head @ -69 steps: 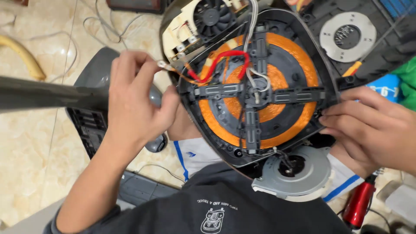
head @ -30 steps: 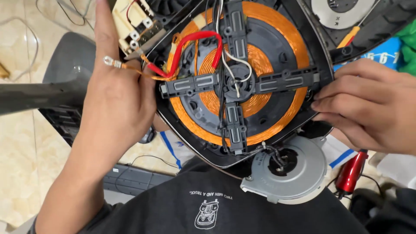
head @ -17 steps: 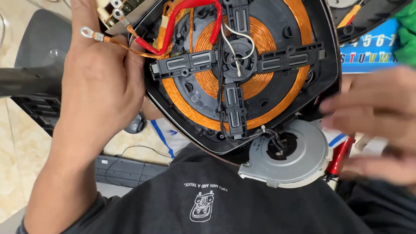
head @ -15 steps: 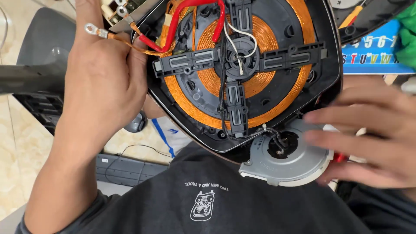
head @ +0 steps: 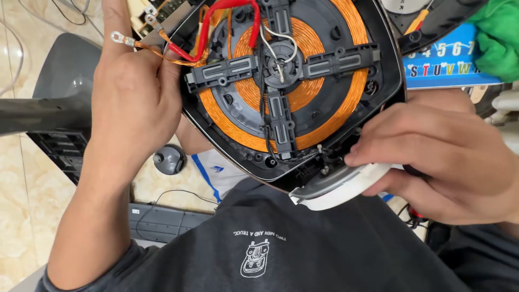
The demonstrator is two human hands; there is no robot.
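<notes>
The left hand (head: 135, 103) comes up from the lower left, forearm rising steeply and back of the hand toward the camera, its fingers curled against the left rim of an opened induction cooker base (head: 389, 65), where they pinch a bundle of thin copper-coloured leads (head: 162, 51) ending in a ring terminal (head: 116, 38). The right hand (head: 438, 157) enters from the right, knuckles up, fingers pointing left and closed on a white round fan housing (head: 340, 189), held tilted so that only its rim and a sliver of its face show at the cooker's lower right corner. The cooker sits in the upper middle of the view, its rounded corner pointing down toward the person's chest; inside, an orange copper coil (head: 335, 103) is wound in flat rings under a black cross-shaped bracket (head: 281, 70), whose long arm runs nearly up and down, slightly tilted. A red wire (head: 230, 11) loops across the top left of the coil. To the left lie pale floor tiles and a dark grey plastic panel (head: 59, 86), with a small grey knob-like part (head: 168, 159) just below the left wrist. A blue lettered mat (head: 448, 65) and green cloth (head: 500, 38) crowd the upper right, so the freer room lies to the left.
</notes>
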